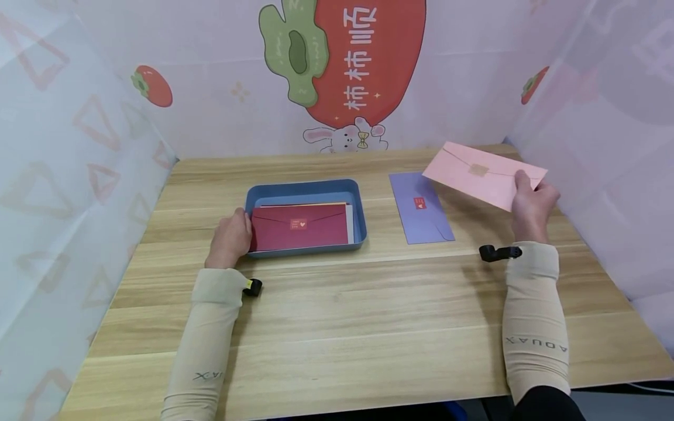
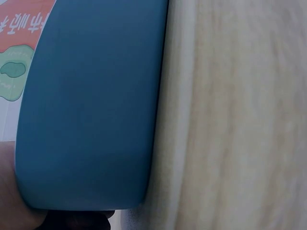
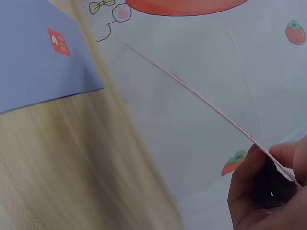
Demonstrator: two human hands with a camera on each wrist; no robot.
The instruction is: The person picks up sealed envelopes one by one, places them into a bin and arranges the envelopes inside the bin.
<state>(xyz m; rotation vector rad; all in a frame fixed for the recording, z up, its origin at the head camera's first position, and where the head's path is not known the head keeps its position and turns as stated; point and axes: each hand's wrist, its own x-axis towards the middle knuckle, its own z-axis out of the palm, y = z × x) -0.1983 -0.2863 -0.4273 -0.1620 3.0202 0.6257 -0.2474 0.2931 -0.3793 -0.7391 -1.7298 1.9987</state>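
Note:
My right hand (image 1: 533,204) pinches a pink envelope (image 1: 476,171) by its right end, thumb on top. The envelope is held above the table at the back right, flap side up with a gold seal; in the right wrist view it appears edge-on. Below and left of it a purple envelope (image 1: 421,210) with a red heart sticker lies flat on the wood. At the left end of a blue tray (image 1: 302,254), my left hand (image 1: 230,238) grips the rim. A dark red envelope (image 1: 274,231) lies uppermost in the tray, with edges of other envelopes showing behind it.
The wooden table (image 1: 337,327) meets a printed cloth backdrop (image 1: 210,117) at the back, and similar cloth hangs at both sides. Small black cameras are strapped to both wrists over beige sleeves (image 1: 534,310).

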